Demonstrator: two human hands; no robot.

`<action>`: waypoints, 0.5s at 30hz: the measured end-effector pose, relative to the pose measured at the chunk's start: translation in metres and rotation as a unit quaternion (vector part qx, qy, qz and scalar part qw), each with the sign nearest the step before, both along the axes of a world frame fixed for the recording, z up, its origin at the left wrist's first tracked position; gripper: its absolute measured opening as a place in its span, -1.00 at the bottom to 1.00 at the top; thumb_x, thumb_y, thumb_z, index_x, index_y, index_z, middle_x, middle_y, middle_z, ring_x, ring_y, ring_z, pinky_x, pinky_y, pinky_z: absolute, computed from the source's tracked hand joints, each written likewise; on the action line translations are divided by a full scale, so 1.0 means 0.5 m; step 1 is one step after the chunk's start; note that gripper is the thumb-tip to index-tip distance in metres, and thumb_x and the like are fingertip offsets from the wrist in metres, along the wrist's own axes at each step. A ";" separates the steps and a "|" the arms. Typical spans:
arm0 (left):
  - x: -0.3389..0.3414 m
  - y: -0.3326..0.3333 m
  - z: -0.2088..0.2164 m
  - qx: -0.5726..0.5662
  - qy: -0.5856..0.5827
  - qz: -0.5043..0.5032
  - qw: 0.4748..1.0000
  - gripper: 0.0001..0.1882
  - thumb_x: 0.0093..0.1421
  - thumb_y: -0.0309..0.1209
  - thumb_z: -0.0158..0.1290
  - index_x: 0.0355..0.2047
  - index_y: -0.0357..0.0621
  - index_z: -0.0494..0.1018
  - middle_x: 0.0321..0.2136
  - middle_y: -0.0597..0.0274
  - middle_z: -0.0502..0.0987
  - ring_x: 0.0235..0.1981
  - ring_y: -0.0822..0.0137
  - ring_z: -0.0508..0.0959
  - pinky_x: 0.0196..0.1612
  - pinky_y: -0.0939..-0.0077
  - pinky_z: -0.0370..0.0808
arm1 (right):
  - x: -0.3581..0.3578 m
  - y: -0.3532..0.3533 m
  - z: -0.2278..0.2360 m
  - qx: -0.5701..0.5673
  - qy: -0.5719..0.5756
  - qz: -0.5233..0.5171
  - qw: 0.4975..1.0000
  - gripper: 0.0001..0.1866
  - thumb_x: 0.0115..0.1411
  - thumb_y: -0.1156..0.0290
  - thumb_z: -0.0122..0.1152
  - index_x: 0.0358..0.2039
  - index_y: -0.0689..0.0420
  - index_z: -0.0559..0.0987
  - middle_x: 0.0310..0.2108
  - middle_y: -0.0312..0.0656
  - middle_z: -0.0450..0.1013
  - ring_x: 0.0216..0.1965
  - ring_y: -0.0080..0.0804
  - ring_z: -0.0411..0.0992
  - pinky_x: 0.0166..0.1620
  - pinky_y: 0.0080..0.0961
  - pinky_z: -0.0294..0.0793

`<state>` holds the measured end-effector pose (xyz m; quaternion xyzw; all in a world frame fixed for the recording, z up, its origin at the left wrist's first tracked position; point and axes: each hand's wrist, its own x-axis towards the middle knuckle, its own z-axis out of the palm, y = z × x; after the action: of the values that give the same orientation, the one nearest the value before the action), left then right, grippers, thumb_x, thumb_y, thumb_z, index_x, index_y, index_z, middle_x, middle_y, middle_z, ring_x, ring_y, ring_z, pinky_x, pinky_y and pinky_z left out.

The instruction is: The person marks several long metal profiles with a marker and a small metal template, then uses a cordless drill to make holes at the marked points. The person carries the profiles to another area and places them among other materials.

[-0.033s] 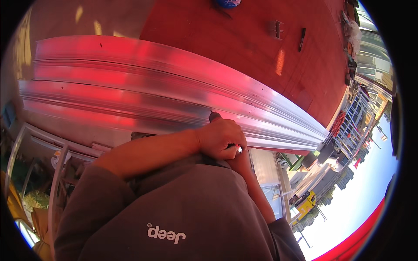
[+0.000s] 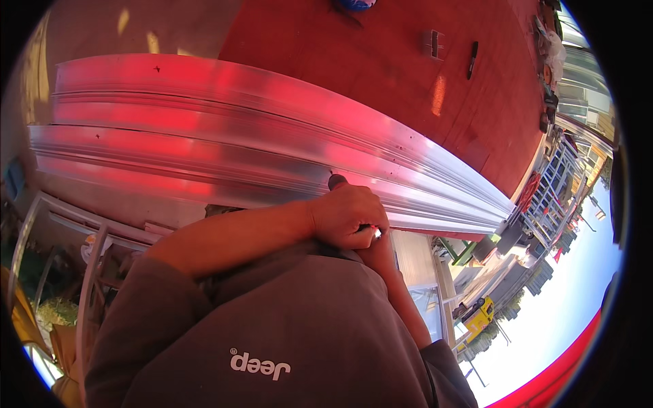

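Note:
My left hand (image 2: pixel 350 214) is closed around what looks like a power drill; only its dark round chuck (image 2: pixel 337 181) and a thin bit show beyond the fingers. The bit's tip meets the face of a long silver metal profile (image 2: pixel 272 163). Right against the left hand, my right hand (image 2: pixel 373 251) is mostly covered by it, so its fingers are hidden. Several such shiny profiles lie side by side, running left to right, with small dark cross marks near their left ends. Most of the drill's body is out of sight under my hands.
Beyond the profiles spreads a red surface (image 2: pixel 381 75) with a black marker (image 2: pixel 472 60), a short metal piece (image 2: pixel 434 45) and a blue round object (image 2: pixel 356 4). A metal frame (image 2: pixel 95 272) stands at the left. Farther right are a lattice rack (image 2: pixel 554 190) and a yellow vehicle (image 2: pixel 478 316).
My hands and the drill have shifted very slightly to the right. The profiles stay in place.

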<state>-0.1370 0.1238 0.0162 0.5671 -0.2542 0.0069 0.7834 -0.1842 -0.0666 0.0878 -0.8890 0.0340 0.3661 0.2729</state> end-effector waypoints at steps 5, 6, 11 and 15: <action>0.001 -0.024 0.029 0.023 -0.015 -0.034 0.999 -0.75 -0.05 -0.47 0.09 -0.32 -0.08 0.64 -0.33 0.19 0.69 -0.29 0.04 0.63 -0.18 0.14 0.56 | -0.014 -0.031 0.015 0.034 -0.016 -0.039 0.999 -0.50 0.09 0.34 0.51 0.03 0.17 0.58 -0.02 0.04 0.61 0.05 0.01 0.60 0.00 -0.20 0.59; -0.001 -0.029 0.033 0.023 -0.015 -0.036 0.999 -0.75 -0.05 -0.47 0.09 -0.32 -0.08 0.65 -0.33 0.19 0.69 -0.29 0.04 0.63 -0.17 0.14 0.56 | -0.020 -0.035 0.015 0.057 -0.024 -0.045 0.997 -0.50 0.09 0.35 0.51 0.04 0.17 0.58 -0.02 0.04 0.60 0.05 0.01 0.60 0.00 -0.19 0.59; -0.037 -0.029 0.027 0.025 0.008 -0.039 0.999 -0.76 -0.05 -0.48 0.09 -0.34 -0.10 0.64 -0.32 0.17 0.70 -0.27 0.02 0.65 -0.17 0.14 0.59 | -0.058 -0.038 0.002 0.091 -0.012 -0.042 0.995 -0.49 0.11 0.32 0.50 0.06 0.17 0.57 -0.02 0.04 0.59 0.06 0.01 0.60 0.00 -0.18 0.58; -0.052 -0.021 0.022 0.036 0.014 -0.037 0.999 -0.76 -0.05 -0.49 0.10 -0.33 -0.11 0.65 -0.31 0.15 0.71 -0.26 -0.01 0.67 -0.17 0.14 0.62 | -0.083 -0.050 -0.028 0.026 -0.018 0.004 0.999 -0.48 0.14 0.26 0.49 0.07 0.17 0.56 -0.01 0.06 0.59 0.09 0.00 0.60 0.01 -0.16 0.58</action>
<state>-0.1628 0.1134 0.0272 0.5853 -0.2645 -0.0391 0.7655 -0.2255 -0.0915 0.0736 -0.8883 0.0161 0.3516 0.2948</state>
